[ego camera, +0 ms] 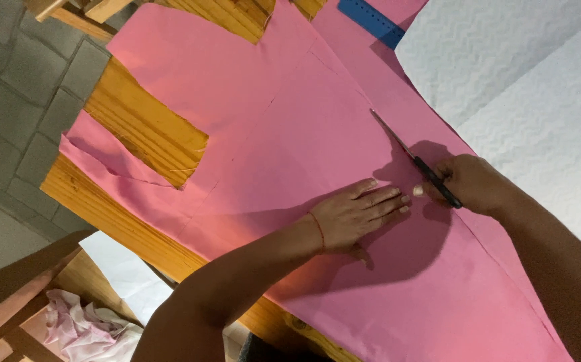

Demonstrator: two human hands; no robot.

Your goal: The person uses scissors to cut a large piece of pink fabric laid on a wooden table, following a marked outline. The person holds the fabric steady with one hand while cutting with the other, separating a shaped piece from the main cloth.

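1 large pink sheet lies spread over a wooden table, covering most of its top. The left hand lies flat on the sheet, palm down, fingers stretched out and close together — it grips nothing and presses the sheet to the table. A thin red thread circles that wrist.

The right hand is closed around the dark handles of a pair of scissors. The blades point away from the person along the sheet, tip resting on or just above the pink surface; whether the blades are parted cannot be told. The 2 hands sit near each other, fingertips of the left just beside the scissor handles.

A piece has been cut out of the sheet at the left, where bare wood shows. White textured fabric overlaps the sheet's right edge. A blue ruler lies at the far end — partly under that white fabric. Crumpled pale cloth lies below the table.
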